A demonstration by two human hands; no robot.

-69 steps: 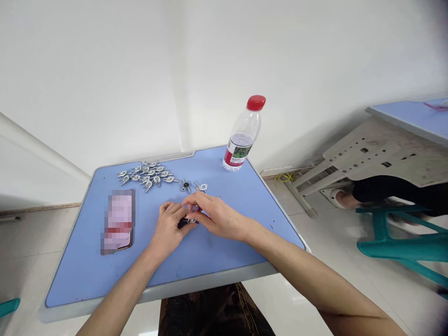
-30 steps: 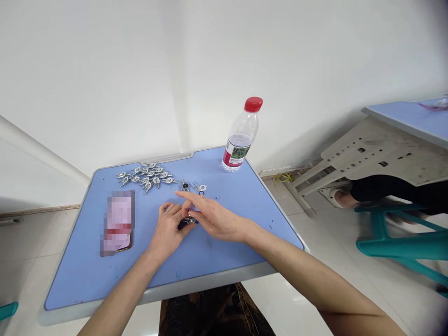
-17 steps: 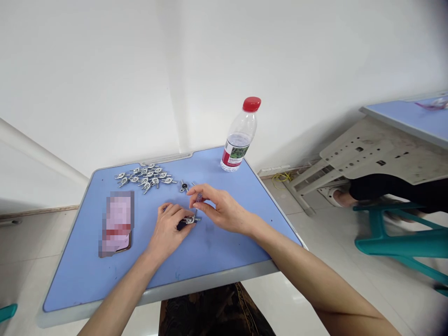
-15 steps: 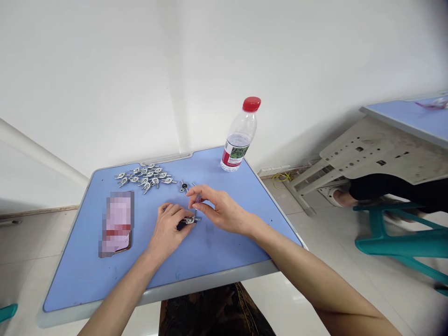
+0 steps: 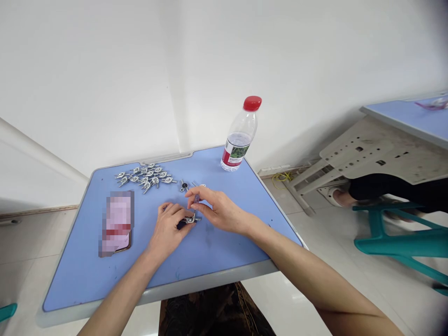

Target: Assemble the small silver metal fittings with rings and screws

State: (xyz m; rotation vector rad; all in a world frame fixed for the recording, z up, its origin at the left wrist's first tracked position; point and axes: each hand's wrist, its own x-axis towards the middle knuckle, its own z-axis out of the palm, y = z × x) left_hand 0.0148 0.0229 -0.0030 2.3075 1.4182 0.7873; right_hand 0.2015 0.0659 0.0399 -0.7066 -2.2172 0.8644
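Note:
On the blue desk, my left hand [image 5: 171, 225] is closed around a small silver metal fitting [image 5: 191, 220], whose inner end is hidden by the fingers. My right hand [image 5: 213, 208] pinches a small screwdriver [image 5: 196, 199] with a clear purplish handle. Its shaft points down, and the tip meets the fitting. Just beyond my right fingertips lies another metal part with a dark round centre [image 5: 184, 186]. A pile of similar silver fittings [image 5: 145, 177] is spread toward the back left.
A phone [image 5: 117, 224] with a blurred screen lies left of my hands on the desk [image 5: 140, 284]. A red-capped water bottle [image 5: 236, 149] stands at the back right, near the wall. To the right are a teal stool [image 5: 402, 245], another desk [image 5: 409, 123] and a person's leg.
My right fingers and the screwdriver handle have shifted very slightly to the left. My left hand keeps the fitting in the same place.

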